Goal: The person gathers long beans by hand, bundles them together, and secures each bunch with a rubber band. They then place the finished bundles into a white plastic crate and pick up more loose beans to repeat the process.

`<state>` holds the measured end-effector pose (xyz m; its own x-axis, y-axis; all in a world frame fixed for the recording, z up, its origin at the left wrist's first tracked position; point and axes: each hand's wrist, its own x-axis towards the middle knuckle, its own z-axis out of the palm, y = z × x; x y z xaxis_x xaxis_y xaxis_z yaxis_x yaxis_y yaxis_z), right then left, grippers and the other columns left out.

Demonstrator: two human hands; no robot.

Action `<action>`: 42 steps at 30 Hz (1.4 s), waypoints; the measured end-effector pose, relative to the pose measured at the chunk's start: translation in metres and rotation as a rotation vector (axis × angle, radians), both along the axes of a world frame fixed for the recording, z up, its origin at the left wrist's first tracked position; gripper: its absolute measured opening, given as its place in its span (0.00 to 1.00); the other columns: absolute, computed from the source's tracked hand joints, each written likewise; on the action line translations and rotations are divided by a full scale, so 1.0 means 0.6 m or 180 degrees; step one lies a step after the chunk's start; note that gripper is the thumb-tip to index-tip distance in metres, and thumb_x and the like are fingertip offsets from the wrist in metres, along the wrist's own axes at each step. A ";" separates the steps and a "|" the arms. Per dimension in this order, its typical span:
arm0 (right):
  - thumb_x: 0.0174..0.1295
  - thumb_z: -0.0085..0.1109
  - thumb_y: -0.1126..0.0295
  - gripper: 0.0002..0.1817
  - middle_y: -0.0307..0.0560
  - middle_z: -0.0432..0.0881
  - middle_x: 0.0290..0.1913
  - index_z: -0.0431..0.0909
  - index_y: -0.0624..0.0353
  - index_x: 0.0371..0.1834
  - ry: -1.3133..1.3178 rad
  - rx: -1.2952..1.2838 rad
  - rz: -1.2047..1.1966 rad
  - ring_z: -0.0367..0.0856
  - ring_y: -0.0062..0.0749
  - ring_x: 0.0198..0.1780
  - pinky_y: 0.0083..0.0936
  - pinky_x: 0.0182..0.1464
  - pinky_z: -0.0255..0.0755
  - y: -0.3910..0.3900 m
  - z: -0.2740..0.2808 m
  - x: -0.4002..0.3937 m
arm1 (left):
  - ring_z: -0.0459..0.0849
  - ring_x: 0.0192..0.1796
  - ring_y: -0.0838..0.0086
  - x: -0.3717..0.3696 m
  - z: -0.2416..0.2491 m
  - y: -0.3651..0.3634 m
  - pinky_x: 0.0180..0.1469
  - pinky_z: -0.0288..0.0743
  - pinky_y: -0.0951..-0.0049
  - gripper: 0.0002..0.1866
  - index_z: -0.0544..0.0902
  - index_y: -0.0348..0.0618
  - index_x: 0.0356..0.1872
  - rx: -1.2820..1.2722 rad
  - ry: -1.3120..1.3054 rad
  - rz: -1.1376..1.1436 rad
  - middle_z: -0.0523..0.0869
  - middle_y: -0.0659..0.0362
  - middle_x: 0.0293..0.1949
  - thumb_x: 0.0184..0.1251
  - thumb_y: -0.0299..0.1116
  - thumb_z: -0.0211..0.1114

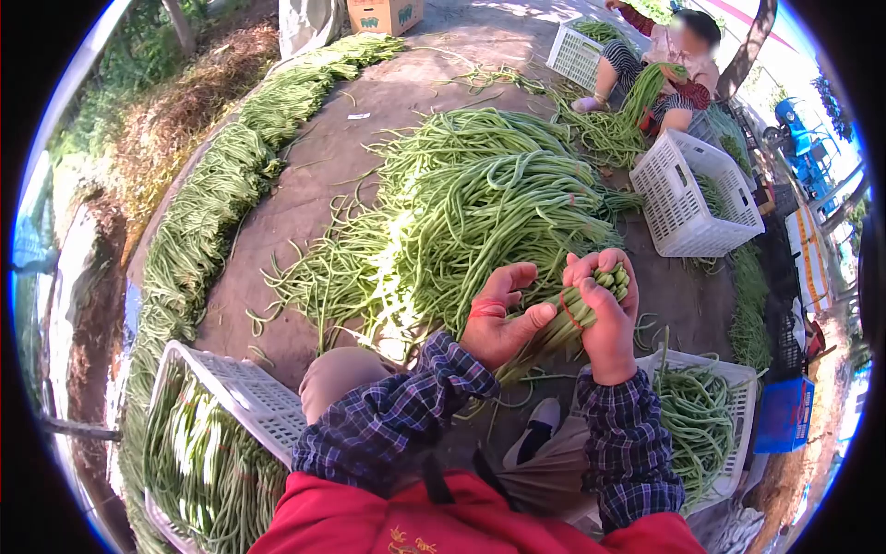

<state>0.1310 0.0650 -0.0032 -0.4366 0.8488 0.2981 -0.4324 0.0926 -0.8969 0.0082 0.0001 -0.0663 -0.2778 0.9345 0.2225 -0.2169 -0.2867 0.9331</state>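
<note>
My right hand (611, 319) is wrapped round the end of a bundle of long green beans (551, 340). A red band circles the bundle beside my right thumb. Just left of it my left hand (503, 319) has its fingers apart and curled, the thumb near the bundle; red bands loop round its fingers. Whether the left thumb touches the beans I cannot tell. Beyond both hands spreads a big heap of loose long beans (489, 203) on the ground.
White crates with beans stand at the lower left (245, 388), the lower right (743, 406) and the right (683, 203). A person (678, 55) sits at the upper right, holding beans. A long bean row (212, 203) lines the left. A blue crate (784, 415) is far right.
</note>
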 end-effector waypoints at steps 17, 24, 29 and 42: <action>0.55 0.52 0.81 0.11 0.40 0.73 0.36 0.62 0.54 0.36 0.0103 -0.0342 -0.0240 0.72 0.26 0.42 0.24 0.46 0.67 0.011 -0.028 -0.036 | 0.73 0.50 0.76 0.001 -0.008 0.025 0.53 0.67 0.73 0.28 0.68 0.37 0.53 0.0191 -0.0036 0.0218 0.75 0.56 0.47 0.53 0.35 0.69; 0.56 0.55 0.76 0.09 0.40 0.76 0.34 0.67 0.52 0.36 0.0390 -0.1336 -0.0594 0.75 0.25 0.38 0.22 0.41 0.70 0.034 -0.050 -0.037 | 0.77 0.47 0.57 -0.006 -0.018 0.034 0.49 0.71 0.67 0.34 0.67 0.34 0.53 0.0775 0.2179 0.0652 0.75 0.47 0.45 0.42 0.31 0.72; 0.56 0.56 0.78 0.13 0.41 0.76 0.35 0.64 0.55 0.41 0.0121 -0.1655 -0.0364 0.75 0.23 0.39 0.21 0.41 0.70 0.029 -0.057 -0.035 | 0.79 0.42 0.59 -0.010 -0.016 0.043 0.45 0.73 0.69 0.30 0.71 0.33 0.48 0.0851 0.1966 0.0654 0.78 0.49 0.40 0.42 0.33 0.72; 0.56 0.55 0.78 0.11 0.38 0.74 0.36 0.66 0.53 0.38 0.0472 -0.1278 0.0004 0.74 0.27 0.42 0.26 0.45 0.69 0.003 0.001 -0.015 | 0.70 0.53 0.66 -0.009 -0.002 0.020 0.56 0.64 0.67 0.50 0.58 0.36 0.60 0.0658 0.1310 0.0174 0.70 0.49 0.52 0.37 0.47 0.77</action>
<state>0.1218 0.0666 -0.0028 -0.4151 0.9098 0.0039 -0.5593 -0.2518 -0.7898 0.0028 0.0119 -0.0675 -0.1749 0.8454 0.5046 0.1801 -0.4764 0.8606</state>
